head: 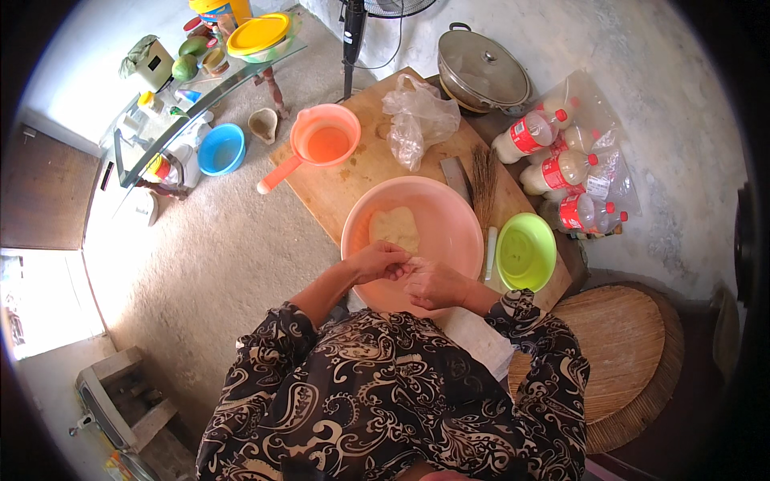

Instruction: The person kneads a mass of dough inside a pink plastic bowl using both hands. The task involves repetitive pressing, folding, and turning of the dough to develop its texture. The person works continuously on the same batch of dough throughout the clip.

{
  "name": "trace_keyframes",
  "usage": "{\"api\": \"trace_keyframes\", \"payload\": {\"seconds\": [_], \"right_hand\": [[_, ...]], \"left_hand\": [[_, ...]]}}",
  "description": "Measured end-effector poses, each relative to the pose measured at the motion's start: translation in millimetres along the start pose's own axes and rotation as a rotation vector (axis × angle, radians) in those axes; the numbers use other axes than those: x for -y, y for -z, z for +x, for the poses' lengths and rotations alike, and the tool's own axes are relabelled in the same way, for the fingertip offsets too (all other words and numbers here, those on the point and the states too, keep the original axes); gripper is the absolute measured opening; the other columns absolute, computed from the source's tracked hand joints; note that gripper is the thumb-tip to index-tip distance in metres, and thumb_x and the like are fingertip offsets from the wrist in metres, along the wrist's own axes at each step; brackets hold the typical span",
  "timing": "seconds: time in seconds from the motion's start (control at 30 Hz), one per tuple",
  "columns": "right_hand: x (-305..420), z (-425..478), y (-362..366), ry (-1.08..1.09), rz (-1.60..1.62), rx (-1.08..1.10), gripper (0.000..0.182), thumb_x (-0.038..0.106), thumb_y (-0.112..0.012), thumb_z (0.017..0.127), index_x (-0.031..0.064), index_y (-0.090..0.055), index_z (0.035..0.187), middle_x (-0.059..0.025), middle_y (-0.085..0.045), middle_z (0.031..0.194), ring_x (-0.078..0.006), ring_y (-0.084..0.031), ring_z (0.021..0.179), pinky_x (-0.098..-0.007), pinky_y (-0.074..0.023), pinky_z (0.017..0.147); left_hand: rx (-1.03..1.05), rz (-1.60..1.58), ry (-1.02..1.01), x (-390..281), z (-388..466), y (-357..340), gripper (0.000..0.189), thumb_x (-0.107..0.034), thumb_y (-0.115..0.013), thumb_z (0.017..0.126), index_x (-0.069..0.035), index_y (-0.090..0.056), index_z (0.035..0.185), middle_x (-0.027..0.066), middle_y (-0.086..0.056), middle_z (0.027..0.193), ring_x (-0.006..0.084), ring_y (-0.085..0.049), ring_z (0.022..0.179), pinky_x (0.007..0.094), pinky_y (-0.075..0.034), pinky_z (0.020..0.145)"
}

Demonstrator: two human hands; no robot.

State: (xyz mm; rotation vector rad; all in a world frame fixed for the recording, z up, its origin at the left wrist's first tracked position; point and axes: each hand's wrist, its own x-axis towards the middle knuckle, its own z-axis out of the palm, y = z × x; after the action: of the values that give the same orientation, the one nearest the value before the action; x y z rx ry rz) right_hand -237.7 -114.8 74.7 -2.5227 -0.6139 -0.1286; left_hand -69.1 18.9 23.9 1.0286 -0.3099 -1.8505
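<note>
A large pink plastic basin stands at the near edge of a wooden board, with a lump of pale dough lying in its left part. Over the basin's near half, my left hand and my right hand meet at the fingertips, just below the dough. The fingers of both are bent; whether a small bit of dough is pinched between them is too small to tell. Pale residue shows on the fingers of my right hand.
On the wooden board are a pink dipper, a clear plastic bag, a cleaver, a straw brush and a green bowl. A lidded pan and several bottles stand behind, by the wall.
</note>
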Motion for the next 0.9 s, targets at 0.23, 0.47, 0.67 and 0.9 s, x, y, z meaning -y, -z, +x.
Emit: {"api": "trace_keyframes", "payload": {"seconds": [0.23,0.47,0.67,0.9], "right_hand": [[1,2,3,0.034,0.03,0.046,0.019,0.018,-0.065,0.074,0.0071,-0.058,0.06,-0.0108,-0.061,0.066,-0.0301,-0.063,0.075,-0.0412,-0.0528,0.083],[-1,3,-2,0.003,0.04,0.055,0.021,0.021,-0.065,0.077,0.0075,-0.058,0.063,-0.0107,-0.062,0.071,-0.0305,-0.063,0.078,-0.0417,-0.0513,0.082],[-7,-17,4,-0.08,0.053,0.11,0.024,0.023,-0.069,0.079,0.0081,-0.056,0.064,-0.01,-0.062,0.075,-0.0328,-0.062,0.084,-0.0415,-0.0513,0.081],[3,2,21,0.059,0.071,0.067,0.024,0.021,-0.069,0.079,0.0094,-0.054,0.063,-0.0085,-0.06,0.072,-0.0309,-0.062,0.08,-0.0411,-0.0522,0.075]], "left_hand": [[-0.04,-0.049,0.064,-7,1,-12,0.02,-0.024,-0.069,0.097,-0.008,-0.065,0.085,0.0001,-0.062,0.073,0.0087,-0.057,0.06,0.022,-0.046,0.053],[-0.02,0.06,0.045,-11,10,-9,0.022,-0.024,-0.067,0.098,-0.008,-0.063,0.085,0.0003,-0.059,0.071,0.0092,-0.054,0.057,0.0214,-0.043,0.052],[0.047,0.047,-0.033,-18,0,-8,0.018,-0.02,-0.063,0.1,-0.002,-0.067,0.102,0.0069,-0.07,0.089,0.0114,-0.064,0.072,0.023,-0.052,0.065],[0.094,-0.082,0.029,-17,-12,-8,0.021,-0.02,-0.062,0.101,-0.001,-0.065,0.11,0.0092,-0.071,0.096,0.0129,-0.067,0.079,0.0238,-0.055,0.071]]}}
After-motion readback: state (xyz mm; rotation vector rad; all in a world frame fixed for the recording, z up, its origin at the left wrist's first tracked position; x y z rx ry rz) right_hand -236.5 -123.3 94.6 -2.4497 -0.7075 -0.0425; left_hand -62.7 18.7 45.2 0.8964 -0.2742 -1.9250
